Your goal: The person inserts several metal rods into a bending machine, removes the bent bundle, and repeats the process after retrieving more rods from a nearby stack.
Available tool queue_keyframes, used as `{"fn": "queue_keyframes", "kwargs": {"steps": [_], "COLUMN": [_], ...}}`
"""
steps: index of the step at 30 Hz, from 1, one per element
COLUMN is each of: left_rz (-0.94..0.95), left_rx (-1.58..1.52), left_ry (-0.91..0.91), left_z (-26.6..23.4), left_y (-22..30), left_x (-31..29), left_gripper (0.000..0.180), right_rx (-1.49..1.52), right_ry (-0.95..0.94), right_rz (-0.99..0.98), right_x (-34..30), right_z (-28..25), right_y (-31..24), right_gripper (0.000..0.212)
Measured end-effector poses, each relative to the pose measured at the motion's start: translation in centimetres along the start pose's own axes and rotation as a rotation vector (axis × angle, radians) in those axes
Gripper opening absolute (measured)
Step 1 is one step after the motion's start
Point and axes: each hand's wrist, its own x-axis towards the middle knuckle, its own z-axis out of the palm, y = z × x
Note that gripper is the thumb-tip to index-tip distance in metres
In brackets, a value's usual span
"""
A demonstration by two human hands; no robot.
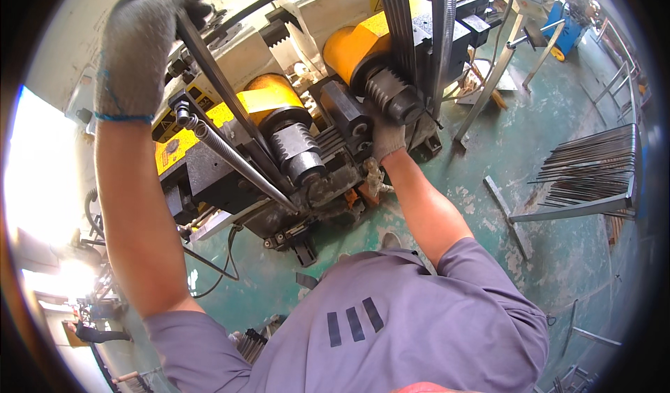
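Head view: left hand (139, 44) grasps a bar (215, 70) at ten; right hand's (388, 139) grip, I can't tell; three o'clock's rack (572, 210) holds rods (593, 162).

Long dk metal bar (222, 80), straight, slanted, lower end nr L ribbed roller (292, 143); R roller (388, 90) ribbed, cylindrical.

From here I make out a grey left glove (139, 40) edged in blue and a beige-grey right glove (388, 137). Near me, a mauve-grey shirt (419, 337) carries three dark slanted bars (355, 324). Beyond, I see yellow drums (269, 93) with black collars (285, 119), and a green floor (558, 110) mottled whitish. Far right, a boxy unit (567, 33) shows bright blue.
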Motion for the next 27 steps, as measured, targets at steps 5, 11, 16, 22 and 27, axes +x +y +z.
{"fn": "queue_keyframes", "kwargs": {"steps": [5,11,16,22,27], "left_rz": [0.070,-0.120,-0.188,-0.245,-0.239], "left_rx": [0.256,0.097,0.008,-0.132,-0.114], "left_ry": [0.078,0.063,-0.024,-0.002,0.036], "left_z": [-1.4,-0.7,-2.3,-1.8,-1.3], "left_y": [-2.6,-2.9,-3.0,-3.0,-1.7], "left_x": [0.0,-2.3,-3.6,-3.7,-3.5], "left_gripper": [0.036,0.036,0.035,0.037,0.037], "right_rx": [0.209,0.248,0.506,0.394,0.339], "right_ry": [0.006,-0.052,-0.021,-0.053,-0.055], "right_rz": [0.155,0.242,0.387,0.318,0.243], "right_x": [-0.1,-0.8,-1.0,-0.9,-1.0], "right_z": [0.5,-1.1,-0.1,-0.7,-0.3], "right_y": [-0.3,2.9,1.7,1.8,3.0], "right_gripper": [0.032,0.026,0.025,0.026,0.029]}}
